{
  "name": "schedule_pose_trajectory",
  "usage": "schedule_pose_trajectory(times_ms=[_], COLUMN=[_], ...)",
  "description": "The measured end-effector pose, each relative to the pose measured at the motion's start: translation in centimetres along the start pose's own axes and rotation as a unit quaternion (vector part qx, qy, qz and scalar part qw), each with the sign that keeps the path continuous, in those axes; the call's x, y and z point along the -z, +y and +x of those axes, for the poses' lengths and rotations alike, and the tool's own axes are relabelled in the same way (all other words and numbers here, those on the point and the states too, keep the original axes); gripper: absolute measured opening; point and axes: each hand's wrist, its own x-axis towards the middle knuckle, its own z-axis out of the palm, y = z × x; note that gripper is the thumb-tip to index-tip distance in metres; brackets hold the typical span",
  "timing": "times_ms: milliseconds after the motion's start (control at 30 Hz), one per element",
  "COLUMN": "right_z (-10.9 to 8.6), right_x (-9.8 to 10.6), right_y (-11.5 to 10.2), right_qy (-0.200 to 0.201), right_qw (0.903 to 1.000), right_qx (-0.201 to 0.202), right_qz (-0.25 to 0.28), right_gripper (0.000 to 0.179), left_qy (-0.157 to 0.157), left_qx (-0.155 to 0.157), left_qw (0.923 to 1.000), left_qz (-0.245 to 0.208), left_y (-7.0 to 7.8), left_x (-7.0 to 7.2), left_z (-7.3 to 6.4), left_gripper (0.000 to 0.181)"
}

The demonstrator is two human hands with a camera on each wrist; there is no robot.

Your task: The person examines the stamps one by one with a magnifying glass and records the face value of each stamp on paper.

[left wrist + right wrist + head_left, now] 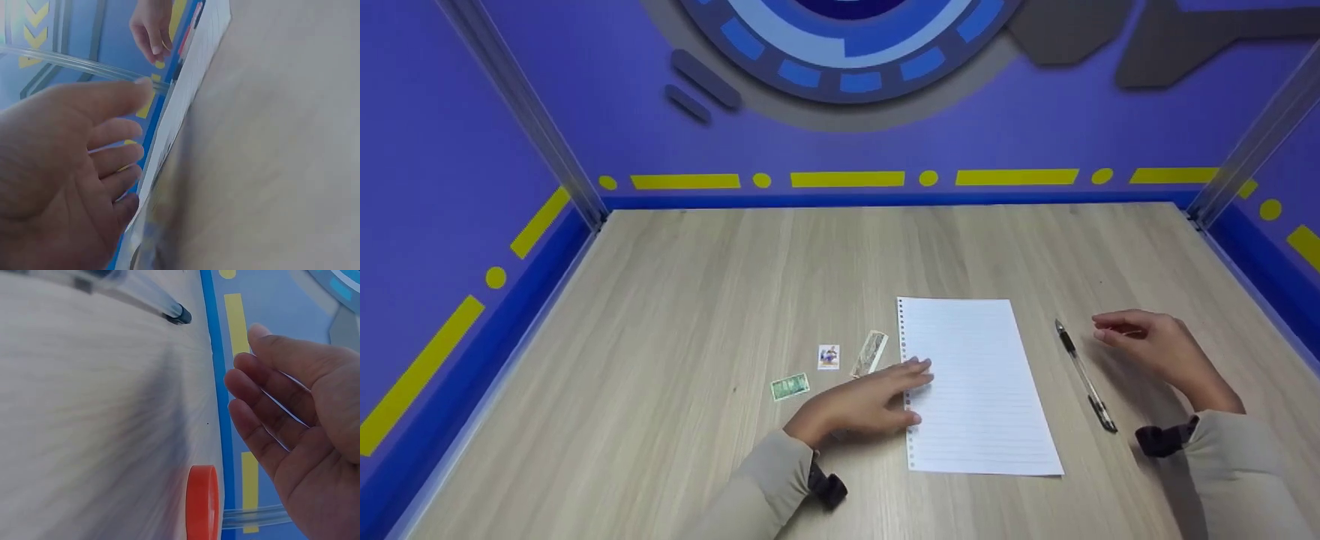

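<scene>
A sheet of lined paper [979, 390] with a punched left edge lies on the table. Over that edge my left hand [864, 401] reaches with fingers extended, holding nothing. Three stamp-like slips sit near it: a green one [790, 387], a small one with a coloured picture [829, 357], and a narrow pale one [870, 353] just beyond the hand. To the right of the sheet is a clear pen [1084, 375] with black ends. My right hand [1166, 356] hovers beside the pen, its fingers loosely bent and nothing between them.
In the right wrist view, a red ring-shaped thing [201, 503] rests on the wooden table [675, 322]. Blue panels with yellow marks, such as the back wall [840, 154], enclose the table at the back and both sides.
</scene>
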Motion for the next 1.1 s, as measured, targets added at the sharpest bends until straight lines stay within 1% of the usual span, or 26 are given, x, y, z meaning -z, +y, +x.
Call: schedule_pose_trajectory(times_ms=[233,433,567,667,767,967,1100], right_z=[0.3,0.5,0.7,0.9,1.1,1.4,1.6], right_x=[0.0,-0.3,-0.7,-1.0,-1.2,-1.7,-1.9], right_y=[0.0,-0.3,-0.4,-0.4,-0.5,-0.6,-0.8], right_qy=[-0.022,-0.048,-0.066,-0.082,-0.094,-0.110,-0.116], right_qw=[0.9995,0.9981,0.9969,0.9958,0.9947,0.9934,0.9924], right_qx=[-0.015,-0.032,-0.032,-0.035,-0.037,-0.030,-0.030], right_qz=[-0.015,-0.023,-0.029,-0.021,-0.019,-0.017,-0.030], right_gripper=[0.035,0.038,0.036,0.036,0.040,0.048,0.054], left_qy=[-0.008,-0.007,-0.008,-0.009,-0.009,-0.011,-0.012], left_qx=[0.009,0.002,0.002,-0.001,-0.004,-0.005,-0.005], left_qw=[0.9999,0.9999,0.9997,0.9997,0.9997,0.9998,0.9999], left_qz=[0.003,0.012,0.021,0.024,0.024,0.017,0.005], left_y=[0.1,0.1,-0.1,-0.1,-0.1,-0.1,-0.1], left_x=[-0.7,-1.0,-1.2,-1.3,-1.3,-1.2,-1.2], left_z=[0.0,0.0,0.1,0.1,0.1,0.1,0.1], left_gripper=[0.065,0.066,0.066,0.067,0.067,0.066,0.065])
